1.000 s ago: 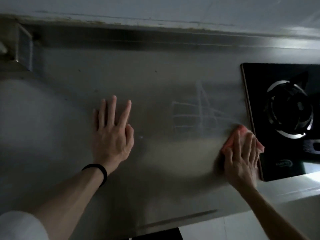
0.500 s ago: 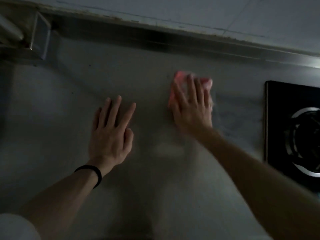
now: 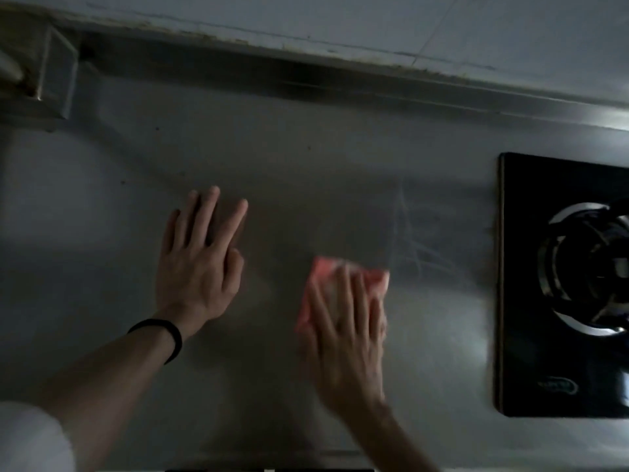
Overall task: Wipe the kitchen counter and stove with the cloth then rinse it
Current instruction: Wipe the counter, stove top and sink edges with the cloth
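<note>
A folded pink cloth [image 3: 321, 272] lies flat on the steel counter [image 3: 306, 172], near its middle. My right hand [image 3: 343, 335] presses down on the cloth with straight fingers and is motion-blurred. My left hand [image 3: 199, 264] rests flat on the counter to the left of the cloth, fingers spread, with a black band on its wrist. The black glass stove [image 3: 520, 301] with a round burner [image 3: 592, 270] sits at the right edge, apart from both hands. Faint wet streaks show on the steel between cloth and stove.
A raised steel back edge [image 3: 340, 86] runs along the tiled wall [image 3: 340, 22]. A steel corner fitting [image 3: 58, 76] stands at the far left. The counter's front edge [image 3: 272, 466] lies just below my arms.
My right hand swept the cloth from beside the stove to the back of the counter, then pulled it toward me to the middle. My left hand stayed planted.
</note>
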The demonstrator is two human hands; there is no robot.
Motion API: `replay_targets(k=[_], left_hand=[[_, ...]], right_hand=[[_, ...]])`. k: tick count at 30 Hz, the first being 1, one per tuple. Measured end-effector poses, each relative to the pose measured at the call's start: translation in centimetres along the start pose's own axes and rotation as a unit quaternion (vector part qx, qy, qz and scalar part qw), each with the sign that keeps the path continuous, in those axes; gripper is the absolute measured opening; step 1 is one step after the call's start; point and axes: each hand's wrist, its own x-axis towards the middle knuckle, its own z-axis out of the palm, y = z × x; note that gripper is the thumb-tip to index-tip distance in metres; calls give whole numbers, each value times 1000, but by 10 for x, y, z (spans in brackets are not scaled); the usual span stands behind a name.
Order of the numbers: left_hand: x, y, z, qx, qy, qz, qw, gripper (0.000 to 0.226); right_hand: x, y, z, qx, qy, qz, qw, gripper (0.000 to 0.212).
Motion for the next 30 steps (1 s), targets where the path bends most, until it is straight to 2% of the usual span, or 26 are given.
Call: replay_targets(k=[3, 6, 10, 13, 17, 20, 24, 30], left_hand=[[0, -1, 2, 2, 4, 3, 1000, 72], [0, -1, 3, 5, 8, 5, 1000, 71], [0, -2, 3, 9, 11, 6, 1000, 71], [1, 1, 1, 4, 11, 4, 1000, 71], [2, 5, -1, 6, -1, -8, 1000, 69], [4, 11, -5, 9, -18, -12, 1000, 71], [11, 36, -12, -19, -25, -42, 999, 73], [40, 112, -2, -45, -39, 17, 998, 73]], right_hand=[[-70, -22, 19, 20, -17, 21, 999, 69], [-64, -25, 20, 28, -20, 10, 999, 68], [-10, 12, 5, 18, 2, -27, 999, 61], [52, 44, -13, 0, 25, -1, 1000, 57], [141, 85, -39, 5, 9, 33, 999, 58], [158, 95, -43, 25, -8, 35, 999, 59], [71, 72, -28, 18, 40, 47, 998, 60], [-124, 39, 13, 30, 8, 38, 999, 63]])
